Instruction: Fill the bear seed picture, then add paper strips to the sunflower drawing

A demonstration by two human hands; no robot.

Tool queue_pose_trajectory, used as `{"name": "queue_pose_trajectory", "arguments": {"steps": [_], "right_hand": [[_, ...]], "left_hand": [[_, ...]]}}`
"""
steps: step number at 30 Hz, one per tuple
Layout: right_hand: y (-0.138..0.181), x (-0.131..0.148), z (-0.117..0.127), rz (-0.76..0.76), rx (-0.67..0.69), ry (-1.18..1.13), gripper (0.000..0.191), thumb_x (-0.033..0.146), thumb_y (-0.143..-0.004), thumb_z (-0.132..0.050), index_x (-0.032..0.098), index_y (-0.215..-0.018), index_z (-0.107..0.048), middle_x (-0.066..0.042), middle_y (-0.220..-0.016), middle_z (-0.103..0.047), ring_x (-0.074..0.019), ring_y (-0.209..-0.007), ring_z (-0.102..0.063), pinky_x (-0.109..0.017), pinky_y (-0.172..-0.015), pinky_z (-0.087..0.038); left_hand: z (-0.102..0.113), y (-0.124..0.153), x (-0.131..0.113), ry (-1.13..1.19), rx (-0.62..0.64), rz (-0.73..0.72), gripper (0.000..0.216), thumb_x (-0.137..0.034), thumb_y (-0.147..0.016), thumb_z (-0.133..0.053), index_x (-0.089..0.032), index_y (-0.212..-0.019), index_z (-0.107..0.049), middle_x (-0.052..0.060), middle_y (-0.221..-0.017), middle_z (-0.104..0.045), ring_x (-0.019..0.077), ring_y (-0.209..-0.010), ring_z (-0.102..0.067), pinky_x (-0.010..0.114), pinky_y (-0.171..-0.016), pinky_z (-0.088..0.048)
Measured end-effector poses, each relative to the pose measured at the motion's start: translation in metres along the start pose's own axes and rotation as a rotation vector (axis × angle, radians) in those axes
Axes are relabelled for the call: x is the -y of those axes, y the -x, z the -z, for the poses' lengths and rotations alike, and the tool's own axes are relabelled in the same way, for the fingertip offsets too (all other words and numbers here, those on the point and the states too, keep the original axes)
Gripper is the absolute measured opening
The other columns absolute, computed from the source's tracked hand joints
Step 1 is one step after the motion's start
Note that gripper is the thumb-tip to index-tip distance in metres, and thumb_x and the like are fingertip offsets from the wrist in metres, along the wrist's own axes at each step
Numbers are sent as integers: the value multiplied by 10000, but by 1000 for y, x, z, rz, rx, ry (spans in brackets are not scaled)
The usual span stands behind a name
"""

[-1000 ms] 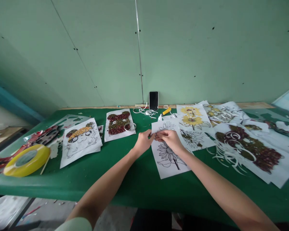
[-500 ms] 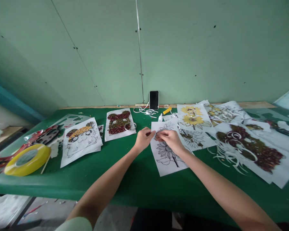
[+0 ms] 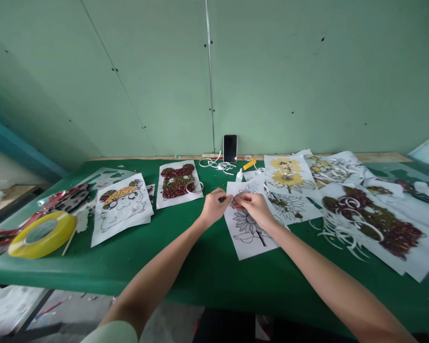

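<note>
A white sheet with a black line drawing of flowers [image 3: 249, 231] lies on the green table [image 3: 186, 267] in front of me. Over its upper left part my left hand [image 3: 214, 208] and my right hand [image 3: 253, 207] meet, fingertips pinched together on something small that I cannot make out. Both forearms reach in from the bottom edge. The hands hide the top of the drawing.
Left: a bear sheet partly covered with seeds [image 3: 123, 206], a yellow tape roll [image 3: 41, 234], red wrappers. Middle back: a dark seed bear picture [image 3: 178, 182], white backing strips [image 3: 216, 166], a phone [image 3: 230, 147] against the wall, a glue bottle [image 3: 248, 165]. Right: sunflower sheets [image 3: 286, 175] and a large dark seed picture [image 3: 375, 220].
My hands have stayed pinched together over the flower sheet, with only slight finger shifts. The view has drifted a little to the left.
</note>
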State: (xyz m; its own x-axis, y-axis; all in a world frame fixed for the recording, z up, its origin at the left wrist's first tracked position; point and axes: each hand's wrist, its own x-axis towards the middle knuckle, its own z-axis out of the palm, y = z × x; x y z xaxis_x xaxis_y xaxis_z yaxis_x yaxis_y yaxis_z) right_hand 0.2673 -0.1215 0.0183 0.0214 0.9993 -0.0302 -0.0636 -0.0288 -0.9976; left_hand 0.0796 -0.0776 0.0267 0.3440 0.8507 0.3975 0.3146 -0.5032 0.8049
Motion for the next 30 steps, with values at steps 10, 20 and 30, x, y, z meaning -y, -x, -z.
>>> {"name": "queue_pose_trajectory", "arguments": {"steps": [10,20,30], "right_hand": [[1,4,0,-3,1,13,262,465,-783,-849,210,-828,-814,-91,-816,-805,-251,-757,-762,-395,-763,-626],[0,6,3,10,17,72,209,428,-785,-811,222,-809,-790,-71,-772,-790,-241,-736,-743,-392,-764,-609],[3,11,2,-13,6,48,223,419,-795,-790,197,-816,-784,-83,-782,-790,-223,-735,-730,-365,-747,-585]], "left_hand": [[-2,1,2,3,-2,-8,429,-369,-980,-666,-186,-611,-544,4,-729,-533,126,-651,-493,290,-622,-357],[-6,3,3,-10,-67,15,450,-385,-979,-676,-191,-605,-518,-1,-710,-524,129,-646,-487,287,-622,-362],[-7,3,4,58,-30,106,378,-454,-990,-650,-178,-732,-644,9,-727,-613,138,-663,-531,273,-622,-384]]}}
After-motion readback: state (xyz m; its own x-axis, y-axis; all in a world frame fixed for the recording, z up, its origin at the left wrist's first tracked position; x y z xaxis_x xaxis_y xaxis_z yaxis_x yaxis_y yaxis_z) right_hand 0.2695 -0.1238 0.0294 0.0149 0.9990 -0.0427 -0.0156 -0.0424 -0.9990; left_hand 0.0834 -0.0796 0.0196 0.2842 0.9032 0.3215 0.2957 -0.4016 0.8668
